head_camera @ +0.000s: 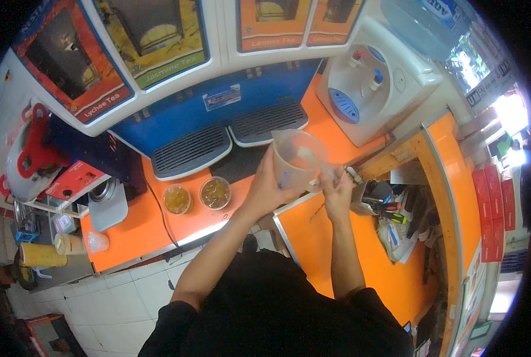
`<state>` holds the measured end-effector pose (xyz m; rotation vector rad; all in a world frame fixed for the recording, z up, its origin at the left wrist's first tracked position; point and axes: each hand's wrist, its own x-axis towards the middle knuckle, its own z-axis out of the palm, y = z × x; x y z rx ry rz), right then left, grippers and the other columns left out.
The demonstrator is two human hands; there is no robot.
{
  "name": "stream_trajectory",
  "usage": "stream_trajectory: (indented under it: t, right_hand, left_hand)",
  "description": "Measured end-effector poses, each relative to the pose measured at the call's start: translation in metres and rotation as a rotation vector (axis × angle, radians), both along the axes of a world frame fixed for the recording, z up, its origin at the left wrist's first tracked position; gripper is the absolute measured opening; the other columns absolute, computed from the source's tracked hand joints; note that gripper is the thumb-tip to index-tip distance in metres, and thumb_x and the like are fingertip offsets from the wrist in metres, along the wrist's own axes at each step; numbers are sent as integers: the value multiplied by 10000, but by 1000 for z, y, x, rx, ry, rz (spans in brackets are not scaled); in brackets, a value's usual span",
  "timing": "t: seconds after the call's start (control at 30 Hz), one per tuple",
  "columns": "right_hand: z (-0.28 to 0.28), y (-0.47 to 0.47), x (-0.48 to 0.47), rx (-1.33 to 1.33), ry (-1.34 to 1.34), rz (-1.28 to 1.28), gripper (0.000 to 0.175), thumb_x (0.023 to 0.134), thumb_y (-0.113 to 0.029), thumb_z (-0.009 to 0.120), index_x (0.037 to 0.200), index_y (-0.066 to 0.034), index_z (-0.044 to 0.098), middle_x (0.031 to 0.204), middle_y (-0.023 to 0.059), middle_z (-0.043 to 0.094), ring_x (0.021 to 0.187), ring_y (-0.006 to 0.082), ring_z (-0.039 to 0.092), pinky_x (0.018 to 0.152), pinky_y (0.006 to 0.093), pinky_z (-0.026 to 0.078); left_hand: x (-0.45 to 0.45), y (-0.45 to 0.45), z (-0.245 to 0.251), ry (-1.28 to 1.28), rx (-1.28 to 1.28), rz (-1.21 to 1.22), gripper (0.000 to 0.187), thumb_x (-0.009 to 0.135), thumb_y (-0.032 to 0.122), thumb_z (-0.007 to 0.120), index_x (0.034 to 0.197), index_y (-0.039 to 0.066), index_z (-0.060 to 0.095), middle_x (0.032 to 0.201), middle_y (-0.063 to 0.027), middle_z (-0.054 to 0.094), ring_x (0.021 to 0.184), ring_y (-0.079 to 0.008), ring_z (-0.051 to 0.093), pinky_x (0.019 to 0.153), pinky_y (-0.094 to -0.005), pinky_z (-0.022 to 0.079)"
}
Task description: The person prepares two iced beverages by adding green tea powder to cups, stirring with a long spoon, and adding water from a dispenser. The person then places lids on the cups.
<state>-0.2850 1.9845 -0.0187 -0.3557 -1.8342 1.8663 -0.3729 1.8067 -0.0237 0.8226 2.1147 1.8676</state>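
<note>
A translucent plastic measuring jug (292,156) is held up between my two hands, in front of the drip trays. My left hand (270,183) wraps the jug's side below the spout. At the handle, the fingers of my right hand (335,189) are closed around the grip. The jug is tilted, and I cannot see any liquid in it for sure. To the left of my left hand, two clear plastic cups of amber drink, a nearer one (215,193) and a farther one (177,199), stand upright on the orange counter (145,232).
Behind the counter stands a tea dispenser (220,100) with a left drip tray (191,151) and a right one (270,122). A water dispenser (381,85) is at the back right. A cup sealer (38,156) stands left. Tools (392,212) lie on the right-hand counter. A black cable (158,209) crosses the counter.
</note>
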Motion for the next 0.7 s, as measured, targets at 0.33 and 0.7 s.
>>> stream_trajectory:
  t: [0.33,0.7]
  right_hand:
    - [43,30,20,501,-145,-153,274,984,-258,652,940,3,724,792,80,709,762,181,676,710,323,518]
    - [140,-8,7,178,107,-177,443,1108,-343,447,897,-15,658,774,51,569,648,97,487,556,218,389]
  left_hand:
    - [-10,-6,-32,-4,40,67,1060,651,393,962,1466,32,390,1422,-182,515,1333,-322,522,1123,-440,424]
    - [19,15,-82,67,-237,275,1265,659,436,931,1562,-63,198,1560,-316,315,1463,-478,293,1203,-532,293]
